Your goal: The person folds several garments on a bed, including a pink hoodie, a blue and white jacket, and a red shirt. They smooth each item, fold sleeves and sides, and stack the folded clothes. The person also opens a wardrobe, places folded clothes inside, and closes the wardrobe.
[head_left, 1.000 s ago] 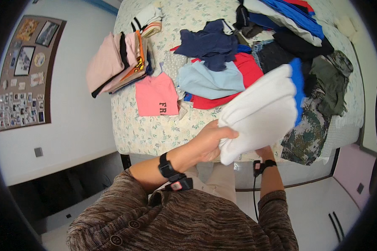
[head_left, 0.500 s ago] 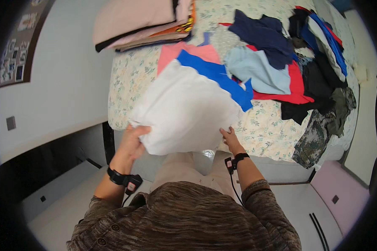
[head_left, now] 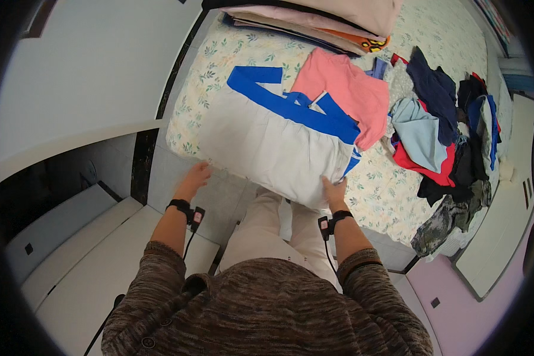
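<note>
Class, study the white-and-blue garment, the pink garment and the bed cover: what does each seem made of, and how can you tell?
White-and-blue garment: soft, matt fabric, perhaps cotton; its white part puckers gently without shine.
Pink garment: probably matt, cotton-like jersey, as it lies in soft folds.
Bed cover: apparently smooth cloth with a printed leaf pattern; fibre unclear.

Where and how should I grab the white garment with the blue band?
Probably by the two near corners, coming from your own side: the white garment lies spread out, its blue band away from you. Your right hand is at the right corner, your left hand close to the left one.
</note>
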Available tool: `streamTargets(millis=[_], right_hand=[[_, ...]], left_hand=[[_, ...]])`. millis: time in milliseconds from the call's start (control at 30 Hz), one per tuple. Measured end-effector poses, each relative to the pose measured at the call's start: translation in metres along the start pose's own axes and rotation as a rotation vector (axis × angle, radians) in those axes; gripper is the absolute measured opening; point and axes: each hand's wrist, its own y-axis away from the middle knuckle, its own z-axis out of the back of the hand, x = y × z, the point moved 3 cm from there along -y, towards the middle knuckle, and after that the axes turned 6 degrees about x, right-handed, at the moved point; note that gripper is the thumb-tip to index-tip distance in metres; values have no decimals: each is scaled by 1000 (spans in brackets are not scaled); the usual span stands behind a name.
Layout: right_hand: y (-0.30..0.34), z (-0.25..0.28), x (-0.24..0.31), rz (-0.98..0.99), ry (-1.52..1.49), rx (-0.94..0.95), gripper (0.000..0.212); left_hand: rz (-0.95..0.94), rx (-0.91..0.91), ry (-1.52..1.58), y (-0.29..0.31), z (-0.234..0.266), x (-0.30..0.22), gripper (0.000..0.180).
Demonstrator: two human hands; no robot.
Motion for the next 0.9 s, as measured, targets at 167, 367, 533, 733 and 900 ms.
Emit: streamTargets(millis=[167, 367, 533, 733, 900], right_hand=[[-38, 16, 54, 436, 336, -324, 97], [-44, 11, 132, 537, -173, -60, 40], [64, 15, 124, 666, 335, 625, 42], [125, 27, 19, 471, 720, 1365, 41], [25, 53, 3, 445, 329, 380, 64]], left_hand=[[-482, -360, -441, -74, -5, -59, 67], [-491, -440, -313, -156, 0, -189, 59], [-580, 148, -311, -107, 1, -207, 17], [-373, 732, -1166, 11, -20, -78, 27], [-508, 155, -960, -7, -3, -94, 38]])
